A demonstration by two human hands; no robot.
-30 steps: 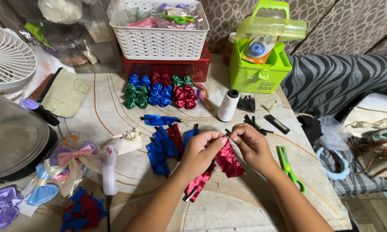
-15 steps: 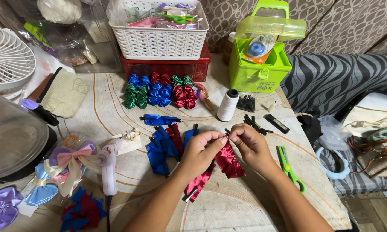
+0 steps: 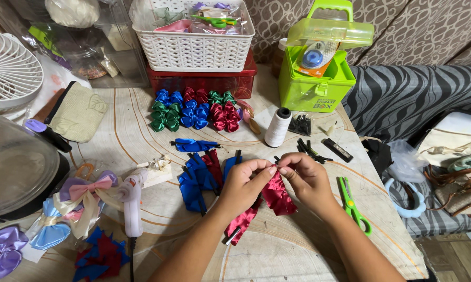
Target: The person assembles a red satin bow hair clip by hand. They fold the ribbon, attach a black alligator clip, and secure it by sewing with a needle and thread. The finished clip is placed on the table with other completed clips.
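Your left hand (image 3: 242, 184) and your right hand (image 3: 304, 176) meet over the middle of the table (image 3: 298, 250), fingertips almost touching. Both hands pinch the top edge of a dark red ribbon piece (image 3: 278, 195), thumb against forefinger on each side, so the fingers are closed on the ribbon and not loose. The ribbon hangs down from the pinch; its folded part lies under your right hand, and a longer tail (image 3: 240, 225) runs down to the left, below your left wrist, and rests on the table.

Just left of your left hand lie blue ribbon pieces (image 3: 193, 183) with one more red piece among them. Further left a white glue gun (image 3: 131, 206) lies on the table, near some finished pastel bows (image 3: 78, 201). To the right of your right hand, near but apart, lie green scissors (image 3: 353, 206). Behind your hands stands a white spool of thread (image 3: 277, 127), upright, and beside it some black hair clips (image 3: 311, 150). Further back you see a cluster of small bows (image 3: 193, 110) in green, blue and red, a white basket (image 3: 193, 44) on a red box, and a green storage box (image 3: 314, 78) with the lid open.
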